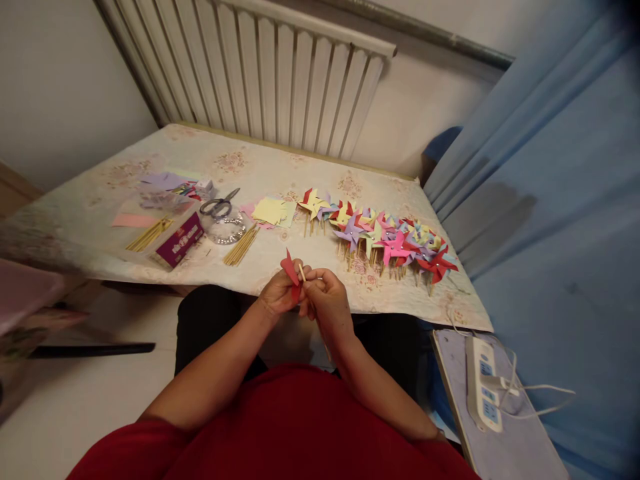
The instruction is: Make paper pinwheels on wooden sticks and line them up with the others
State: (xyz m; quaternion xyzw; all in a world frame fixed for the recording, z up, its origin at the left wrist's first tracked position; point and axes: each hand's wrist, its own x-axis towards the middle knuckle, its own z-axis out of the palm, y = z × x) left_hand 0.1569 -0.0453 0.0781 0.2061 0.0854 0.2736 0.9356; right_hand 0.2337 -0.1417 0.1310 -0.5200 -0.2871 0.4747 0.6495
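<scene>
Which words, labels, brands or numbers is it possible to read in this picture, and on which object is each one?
None can be read.
Purple box: light print on its side, too small and blurred.
White power strip: blue marks, too small to tell.
Pinwheels, paper squares, scissors: no text visible.

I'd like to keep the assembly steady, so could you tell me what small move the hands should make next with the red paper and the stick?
Probably press the red paper snugly onto the tip of the wooden stick. The left hand pinches the folded paper while the right hand holds the stick against it, and it does not yet look like the finished pinwheels on the table.
</scene>
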